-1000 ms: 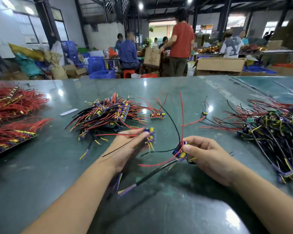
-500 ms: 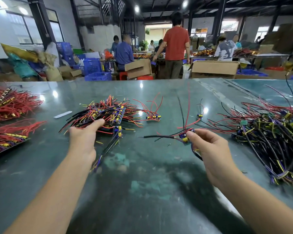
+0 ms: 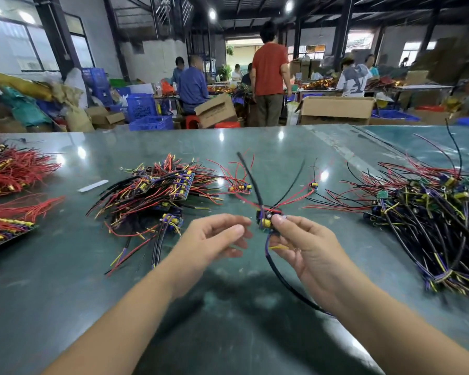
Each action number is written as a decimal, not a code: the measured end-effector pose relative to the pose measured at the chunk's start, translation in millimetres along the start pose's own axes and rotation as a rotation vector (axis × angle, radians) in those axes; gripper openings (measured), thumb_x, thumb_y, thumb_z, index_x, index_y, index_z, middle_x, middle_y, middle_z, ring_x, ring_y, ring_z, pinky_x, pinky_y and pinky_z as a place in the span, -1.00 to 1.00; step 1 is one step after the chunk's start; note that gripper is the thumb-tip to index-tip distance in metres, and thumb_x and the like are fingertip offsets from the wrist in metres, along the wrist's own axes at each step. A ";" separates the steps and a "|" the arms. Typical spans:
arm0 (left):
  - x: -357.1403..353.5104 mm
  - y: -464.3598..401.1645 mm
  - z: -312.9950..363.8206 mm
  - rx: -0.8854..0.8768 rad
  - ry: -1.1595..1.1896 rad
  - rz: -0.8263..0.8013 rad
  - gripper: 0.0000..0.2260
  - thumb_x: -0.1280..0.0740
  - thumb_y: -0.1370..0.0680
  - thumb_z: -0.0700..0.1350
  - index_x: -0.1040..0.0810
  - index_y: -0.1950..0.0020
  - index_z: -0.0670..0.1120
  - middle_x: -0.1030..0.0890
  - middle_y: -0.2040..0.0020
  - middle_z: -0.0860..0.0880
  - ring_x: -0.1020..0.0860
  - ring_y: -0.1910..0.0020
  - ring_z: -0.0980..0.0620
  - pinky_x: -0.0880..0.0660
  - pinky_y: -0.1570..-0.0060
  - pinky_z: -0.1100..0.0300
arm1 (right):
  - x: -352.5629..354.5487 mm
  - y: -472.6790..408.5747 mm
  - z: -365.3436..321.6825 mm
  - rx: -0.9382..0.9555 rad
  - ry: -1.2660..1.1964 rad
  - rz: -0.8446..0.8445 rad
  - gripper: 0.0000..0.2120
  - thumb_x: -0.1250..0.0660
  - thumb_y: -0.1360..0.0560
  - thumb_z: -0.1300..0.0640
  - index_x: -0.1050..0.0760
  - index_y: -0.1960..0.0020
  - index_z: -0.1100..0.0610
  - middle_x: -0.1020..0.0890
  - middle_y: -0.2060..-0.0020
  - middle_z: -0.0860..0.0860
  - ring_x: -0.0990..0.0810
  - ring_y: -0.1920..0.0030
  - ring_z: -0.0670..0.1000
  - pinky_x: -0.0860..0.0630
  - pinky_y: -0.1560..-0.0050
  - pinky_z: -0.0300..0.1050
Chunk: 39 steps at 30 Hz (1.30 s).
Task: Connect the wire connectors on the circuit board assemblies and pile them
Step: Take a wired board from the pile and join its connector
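My right hand pinches a small circuit board assembly above the table; its black and red wires fan upward and a black lead loops down under my wrist. My left hand hovers just left of the board with loosely curled fingers, holding nothing. A pile of wired assemblies lies on the table to the left of my hands. A larger tangled heap of assemblies spreads across the right side.
Red wire bundles lie at the table's left edge. Two small loose boards and a white strip rest beyond my hands. People work among cardboard boxes and blue crates behind the green table.
My left hand let go of an assembly at the left pile and came back toward the centre, empty. My right hand lifted its board and brought it nearer.
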<state>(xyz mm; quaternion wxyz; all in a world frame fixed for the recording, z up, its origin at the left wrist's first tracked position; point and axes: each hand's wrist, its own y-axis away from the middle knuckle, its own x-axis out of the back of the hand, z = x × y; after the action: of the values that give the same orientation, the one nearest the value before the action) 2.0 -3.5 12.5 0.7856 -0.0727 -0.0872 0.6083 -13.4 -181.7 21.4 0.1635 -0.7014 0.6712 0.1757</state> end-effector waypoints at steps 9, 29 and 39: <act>-14.3 0.0 -5.8 0.026 0.203 0.016 -0.81 -0.33 -0.41 -0.25 -0.71 0.20 -0.02 -0.70 0.14 -0.02 -0.65 0.15 0.10 -0.56 0.21 0.28 | -3.0 7.1 8.9 0.015 0.163 -0.114 -0.86 -0.47 -0.25 0.10 -0.62 0.23 0.14 -0.65 0.34 0.06 -0.60 0.34 -0.08 -0.53 0.27 -0.30; -11.0 -0.4 -12.5 0.024 0.295 -0.043 -0.84 -0.31 -0.38 -0.25 -0.67 0.22 -0.05 -0.69 0.22 0.00 -0.63 0.25 0.15 -0.57 0.26 0.27 | -8.4 7.4 11.8 0.109 0.369 -0.066 -0.94 -0.44 -0.40 0.29 -0.56 0.20 0.22 -0.64 0.41 -0.03 -0.58 0.39 -0.17 -0.52 0.33 -0.32; -6.4 2.2 -11.0 -0.009 0.224 -0.095 -0.89 -0.44 -0.43 -0.19 -0.72 0.10 -0.03 -0.71 0.11 0.01 -0.64 0.12 0.13 -0.55 0.16 0.29 | 3.5 1.8 7.1 0.053 0.334 -0.218 -0.83 -0.41 -0.36 0.15 -0.59 0.13 0.24 -0.62 0.40 -0.02 -0.53 0.41 -0.14 -0.50 0.29 -0.33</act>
<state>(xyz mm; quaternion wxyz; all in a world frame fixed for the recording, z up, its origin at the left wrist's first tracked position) 0.9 -9.2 1.0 0.8181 -0.1393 -0.0050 0.5579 -15.2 -181.6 13.5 0.0864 -0.7847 0.6135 0.0203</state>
